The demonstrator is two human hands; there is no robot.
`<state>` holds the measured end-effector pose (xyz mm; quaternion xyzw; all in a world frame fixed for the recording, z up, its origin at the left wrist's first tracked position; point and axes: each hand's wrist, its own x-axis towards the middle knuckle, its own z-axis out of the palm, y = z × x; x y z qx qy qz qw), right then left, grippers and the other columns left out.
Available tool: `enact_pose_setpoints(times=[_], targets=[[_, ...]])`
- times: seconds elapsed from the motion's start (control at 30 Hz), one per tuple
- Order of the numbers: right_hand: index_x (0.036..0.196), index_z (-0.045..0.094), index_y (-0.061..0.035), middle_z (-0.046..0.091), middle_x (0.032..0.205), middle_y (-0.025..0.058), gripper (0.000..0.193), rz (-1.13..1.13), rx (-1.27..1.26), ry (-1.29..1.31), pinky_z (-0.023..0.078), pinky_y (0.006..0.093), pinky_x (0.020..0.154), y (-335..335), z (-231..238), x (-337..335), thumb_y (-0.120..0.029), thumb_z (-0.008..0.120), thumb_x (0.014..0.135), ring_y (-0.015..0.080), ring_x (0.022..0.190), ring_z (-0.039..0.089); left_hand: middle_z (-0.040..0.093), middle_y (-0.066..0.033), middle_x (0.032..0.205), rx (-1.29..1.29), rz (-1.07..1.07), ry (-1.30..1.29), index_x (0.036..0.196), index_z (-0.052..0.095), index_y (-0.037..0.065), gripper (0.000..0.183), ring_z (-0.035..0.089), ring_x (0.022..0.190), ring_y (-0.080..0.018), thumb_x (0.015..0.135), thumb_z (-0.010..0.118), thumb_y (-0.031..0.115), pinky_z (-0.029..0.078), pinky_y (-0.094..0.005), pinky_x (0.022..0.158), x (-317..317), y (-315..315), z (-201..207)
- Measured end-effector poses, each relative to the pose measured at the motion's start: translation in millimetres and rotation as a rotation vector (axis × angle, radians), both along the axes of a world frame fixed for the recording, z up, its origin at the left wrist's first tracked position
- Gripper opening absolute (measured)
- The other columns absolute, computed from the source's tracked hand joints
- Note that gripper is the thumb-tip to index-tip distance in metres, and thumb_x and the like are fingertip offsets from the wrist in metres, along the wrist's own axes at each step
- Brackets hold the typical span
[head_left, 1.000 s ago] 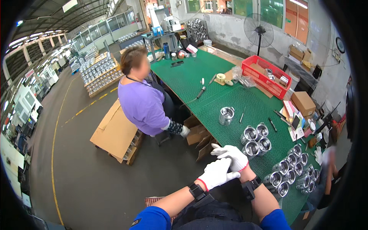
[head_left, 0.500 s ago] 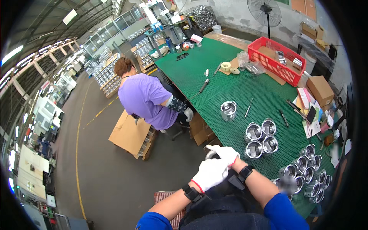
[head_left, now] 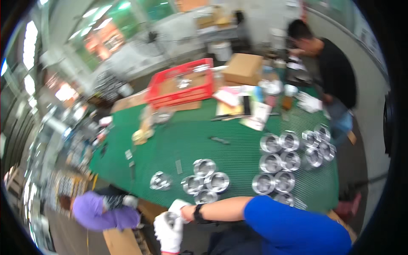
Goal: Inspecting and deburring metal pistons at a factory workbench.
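Left fingers [head_left: 160, 226] curled round metal part [head_left: 171, 218], right hand [head_left: 179, 207] unclear, near green table [head_left: 241, 168] edge

Blurred silvery piece [head_left: 171, 217] between gloved fingers [head_left: 160, 224]

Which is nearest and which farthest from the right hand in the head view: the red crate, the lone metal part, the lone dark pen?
1. Lone metal part: on the green table, ahead and slightly left of the right hand.
2. Lone dark pen: mid-table, ahead and to the right.
3. Red crate: toward the table's far side, ahead.
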<state>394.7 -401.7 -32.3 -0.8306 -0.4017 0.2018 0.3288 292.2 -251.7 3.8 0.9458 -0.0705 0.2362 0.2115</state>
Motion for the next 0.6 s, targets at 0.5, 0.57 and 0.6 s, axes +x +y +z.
enact_pose_setpoints(times=[0.5,0.57,0.6], targets=[[0.102,0.069,-0.0113,0.071,0.101,0.0124,0.028,-0.11,0.859,-0.009,0.05,0.0445,0.088,72.3,-166.2,1.8,-0.03,0.054,0.089,0.0271,0.098,0.067,0.068,-0.0184,0.106,-0.01,-0.11,0.333,0.112,0.067,0.006,0.026,0.065,0.098,-0.0345,0.095,0.062,0.025,0.052,-0.0433,0.086,18.1,-61.0,-15.9],[0.086,0.07,-0.0135,0.073,0.087,0.0116,0.017,0.186,0.66,0.301,0.053,0.0427,0.077,59.6,-147.1,-5.4,-0.027,0.064,0.077,0.0299,0.086,0.07,0.067,-0.0146,0.088,-0.156,-0.062,0.536,0.097,0.065,0.005,0.015,0.067,0.085,-0.0282,0.089,0.066,0.017,0.053,-0.0395,0.076,7.1,-52.2,-6.8],[0.08,0.07,-0.011,0.072,0.082,0.0131,0.022,0.155,0.562,0.028,0.053,0.0431,0.072,29.6,-99.8,-23.8,-0.032,0.066,0.076,0.0352,0.081,0.069,0.067,-0.0115,0.093,-0.266,-0.062,0.643,0.097,0.064,0.004,0.016,0.065,0.091,-0.0235,0.089,0.067,0.018,0.052,-0.0362,0.081,-1.3,-42.2,7.0]])
